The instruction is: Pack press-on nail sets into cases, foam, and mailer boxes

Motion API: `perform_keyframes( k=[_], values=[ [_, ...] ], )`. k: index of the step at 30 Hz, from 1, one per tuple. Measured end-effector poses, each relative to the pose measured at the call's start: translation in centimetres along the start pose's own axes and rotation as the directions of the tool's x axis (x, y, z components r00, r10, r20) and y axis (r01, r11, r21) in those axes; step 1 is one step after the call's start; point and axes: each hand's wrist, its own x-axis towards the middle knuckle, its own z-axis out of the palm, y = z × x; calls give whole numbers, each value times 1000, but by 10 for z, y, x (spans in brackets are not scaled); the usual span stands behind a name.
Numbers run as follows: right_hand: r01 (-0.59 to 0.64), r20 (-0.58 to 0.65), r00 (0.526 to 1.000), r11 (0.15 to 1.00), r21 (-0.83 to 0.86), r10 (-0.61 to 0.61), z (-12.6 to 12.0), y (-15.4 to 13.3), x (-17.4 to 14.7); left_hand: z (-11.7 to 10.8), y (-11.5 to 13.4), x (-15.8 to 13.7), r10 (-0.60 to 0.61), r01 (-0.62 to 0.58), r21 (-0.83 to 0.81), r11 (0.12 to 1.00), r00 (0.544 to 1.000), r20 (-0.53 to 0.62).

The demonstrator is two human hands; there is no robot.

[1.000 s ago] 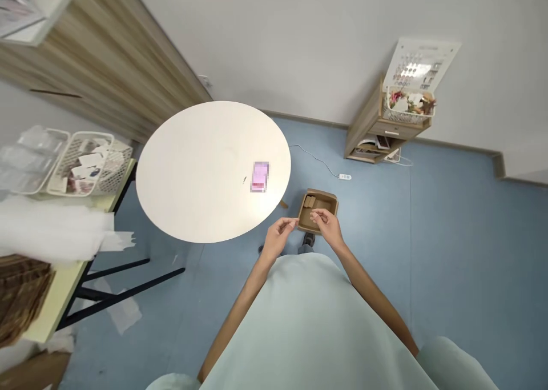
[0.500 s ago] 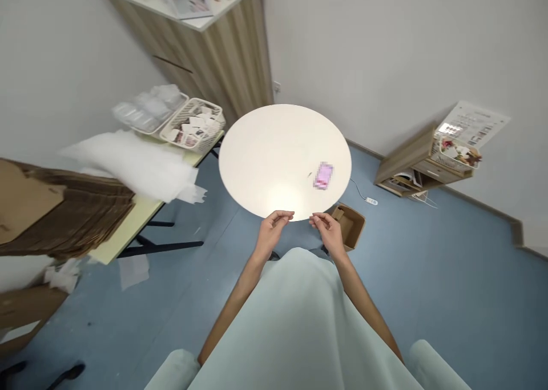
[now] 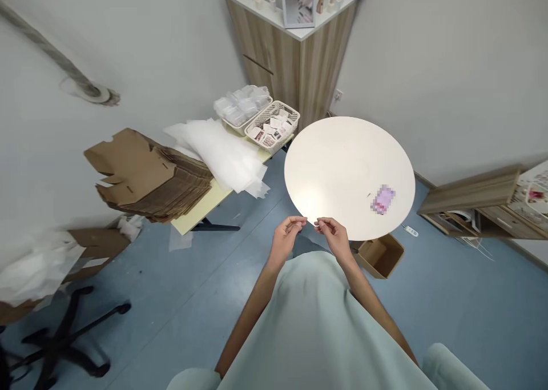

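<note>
The left hand (image 3: 284, 240) and the right hand (image 3: 337, 238) are near the round worktop (image 3: 338, 167), fingers bent; whether their tips touch, I cannot tell.

On the main bench (image 3: 338, 156), a pixelated item (image 3: 382, 200) lay toward four o'clock; left fingers (image 3: 299, 220) and right fingers (image 3: 324, 222) were near that bench's rim, between seven and eight. Around it, a cardboard box (image 3: 387, 258) stood on the floor (image 3: 184, 310) at five, a low cabinet (image 3: 479, 190) at three, a corner cabinet (image 3: 274, 44) at eleven. At nine, the side bench (image 3: 201, 213) bore two baskets (image 3: 282, 106) at its two-o'clock end, packing sheets (image 3: 226, 159) midway and flattened cartons (image 3: 141, 173) toward eight.
</note>
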Motion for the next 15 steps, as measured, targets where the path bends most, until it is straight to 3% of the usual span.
perform_keyframes(
  k=[9, 15],
  values=[
    [-29, 134, 991, 996, 87, 17, 105, -22, 91, -92, 61, 80, 50, -35, 117, 992, 991, -123],
    [-32, 133, 991, 994, 103, 18, 140, -39, 128, -146, 79, 146, 51, -15, 196, 981, 982, -183]
  ],
)
